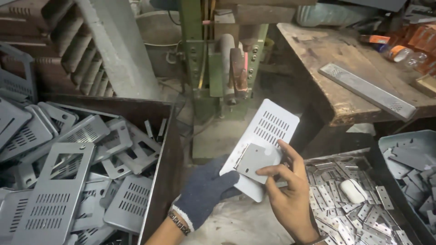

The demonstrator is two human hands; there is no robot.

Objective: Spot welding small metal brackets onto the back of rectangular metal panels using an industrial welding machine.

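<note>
Left hand (pixel 206 190) in a dark knit glove grips the lower edge of a white slotted metal plate (pixel 265 140), held tilted in the air between the two bins. Bare right hand (pixel 286 190) presses thumb and forefinger on a small grey hinge plate (pixel 253 161) lying flat against the white plate's lower half. Right of the hands, a tray of small shiny hinges (pixel 345 204) with a white oval lump (pixel 353 189) on top. Further right, a grey bin (pixel 411 163) of flat grey pieces. Left, a brown bin (pixel 161 149) piled with grey slotted panels (pixel 54 190). Beyond, a green press machine (pixel 218 59). At the far right, a worn wooden bench (pixel 327 63) with a long grey perforated strip (pixel 365 90) near its front edge.
</note>
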